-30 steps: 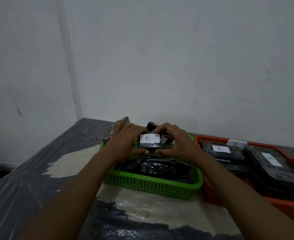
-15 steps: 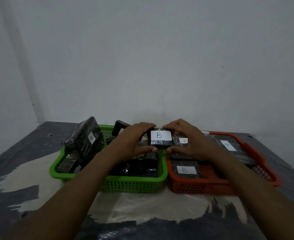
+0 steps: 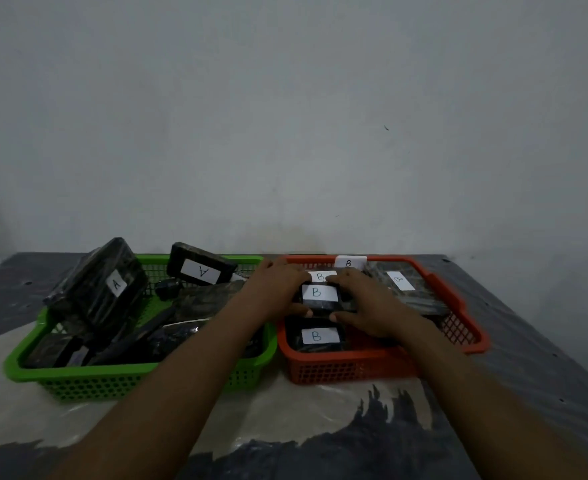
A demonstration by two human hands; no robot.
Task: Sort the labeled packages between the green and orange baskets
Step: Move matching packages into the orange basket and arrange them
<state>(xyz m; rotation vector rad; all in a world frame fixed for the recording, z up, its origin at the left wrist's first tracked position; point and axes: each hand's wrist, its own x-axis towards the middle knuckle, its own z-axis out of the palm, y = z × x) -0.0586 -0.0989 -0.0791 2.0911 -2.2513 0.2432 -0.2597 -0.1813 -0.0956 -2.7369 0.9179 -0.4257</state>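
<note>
The left grip and the right grip close on the same small black package from opposite sides, fingers curled over its far edge and thumbs tucked under its near edge. Its white label, marked B, faces up between the two grips. The package sits over the left half of the orange basket, within its rim; whether it already rests on the packages beneath or is held just above them cannot be told. Just in front of it, near the basket's front wall, lies another B package, label up. Right behind the held one, a third B label shows between the fingertips, and a fourth B label stands at the far rim. A larger flat B package lies in the right half of the same basket. Beside it on the left, almost touching, is the green basket, full of dark wrapped packages; one big A package leans tilted against its left side and a second A package is propped at the back. Both baskets stand on a dark surface with pale worn patches, set against a plain wall.
</note>
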